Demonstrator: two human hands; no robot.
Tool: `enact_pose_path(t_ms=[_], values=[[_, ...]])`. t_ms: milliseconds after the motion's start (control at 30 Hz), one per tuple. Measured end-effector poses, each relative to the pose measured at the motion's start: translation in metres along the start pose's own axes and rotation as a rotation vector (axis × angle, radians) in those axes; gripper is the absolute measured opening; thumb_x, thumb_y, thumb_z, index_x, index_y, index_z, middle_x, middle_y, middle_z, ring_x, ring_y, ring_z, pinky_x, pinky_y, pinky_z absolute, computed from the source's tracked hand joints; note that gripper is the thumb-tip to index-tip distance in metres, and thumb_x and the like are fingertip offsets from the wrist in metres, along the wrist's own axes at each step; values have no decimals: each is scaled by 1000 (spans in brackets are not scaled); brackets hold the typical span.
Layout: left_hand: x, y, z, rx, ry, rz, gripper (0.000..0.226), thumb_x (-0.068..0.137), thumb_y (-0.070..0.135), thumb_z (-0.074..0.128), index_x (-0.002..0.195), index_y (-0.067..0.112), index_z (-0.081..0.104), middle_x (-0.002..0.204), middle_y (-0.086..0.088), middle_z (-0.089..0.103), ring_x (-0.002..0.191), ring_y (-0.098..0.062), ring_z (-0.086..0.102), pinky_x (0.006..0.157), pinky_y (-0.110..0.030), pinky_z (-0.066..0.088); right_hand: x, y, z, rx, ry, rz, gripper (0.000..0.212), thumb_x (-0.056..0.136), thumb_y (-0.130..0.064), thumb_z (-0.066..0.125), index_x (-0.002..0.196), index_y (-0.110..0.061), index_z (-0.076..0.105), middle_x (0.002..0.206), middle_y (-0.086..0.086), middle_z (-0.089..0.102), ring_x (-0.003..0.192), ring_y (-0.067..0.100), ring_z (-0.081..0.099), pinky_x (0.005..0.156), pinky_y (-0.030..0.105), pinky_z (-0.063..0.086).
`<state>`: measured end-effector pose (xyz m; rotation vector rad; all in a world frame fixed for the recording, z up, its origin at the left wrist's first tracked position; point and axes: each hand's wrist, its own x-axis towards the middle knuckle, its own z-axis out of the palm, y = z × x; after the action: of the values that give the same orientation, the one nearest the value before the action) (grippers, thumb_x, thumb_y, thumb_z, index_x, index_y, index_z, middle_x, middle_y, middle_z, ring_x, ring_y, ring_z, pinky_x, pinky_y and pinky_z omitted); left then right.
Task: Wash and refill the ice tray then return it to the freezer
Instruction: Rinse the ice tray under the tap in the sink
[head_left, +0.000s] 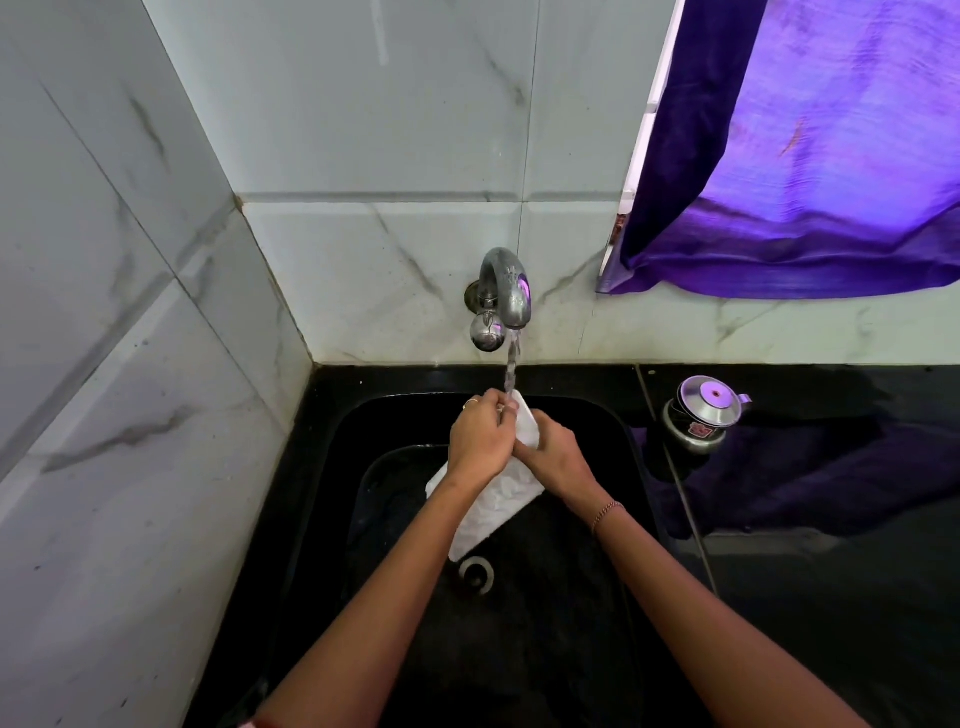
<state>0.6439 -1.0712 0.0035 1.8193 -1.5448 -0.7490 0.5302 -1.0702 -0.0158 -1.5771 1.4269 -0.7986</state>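
A white plastic ice tray is held tilted over the black sink, its far end raised under the running water. My left hand grips the tray's upper left side. My right hand holds the upper right edge, with its fingers wrapped around the tray. A stream of water falls from the metal tap onto the top end of the tray between my hands. The lower end of the tray points toward the drain.
A small steel canister with a lid stands on the black counter right of the sink. A purple curtain hangs at the upper right. Marble-patterned tiled walls close in the left and back sides.
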Motion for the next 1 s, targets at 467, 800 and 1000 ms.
enact_pose_path(t_ms=[467, 800, 1000], values=[[-22, -53, 5, -120, 61, 325, 22, 99, 28, 41, 117, 19, 50, 114, 7, 50, 97, -7, 55, 78, -22, 48, -3, -1, -3, -108, -58, -88, 47, 84, -29, 69, 127, -16, 57, 94, -8, 63, 79, -2, 57, 63, 0, 40], [-56, -131, 9, -958, 19, -770, 32, 102, 30, 33, 124, 11, 47, 116, -11, 59, 102, -29, 59, 81, -46, 50, 12, -2, -39, 484, 39, 125, 35, 83, -21, 70, 116, -15, 59, 104, 3, 67, 88, 16, 67, 71, 24, 55], [-68, -141, 0, -1173, -30, -686, 25, 101, 21, 37, 112, 15, 58, 107, -7, 68, 90, -22, 68, 62, -35, 56, 22, 0, -39, 576, -78, 223, 28, 85, -21, 67, 112, -14, 61, 103, 9, 71, 85, 19, 70, 72, 28, 58]])
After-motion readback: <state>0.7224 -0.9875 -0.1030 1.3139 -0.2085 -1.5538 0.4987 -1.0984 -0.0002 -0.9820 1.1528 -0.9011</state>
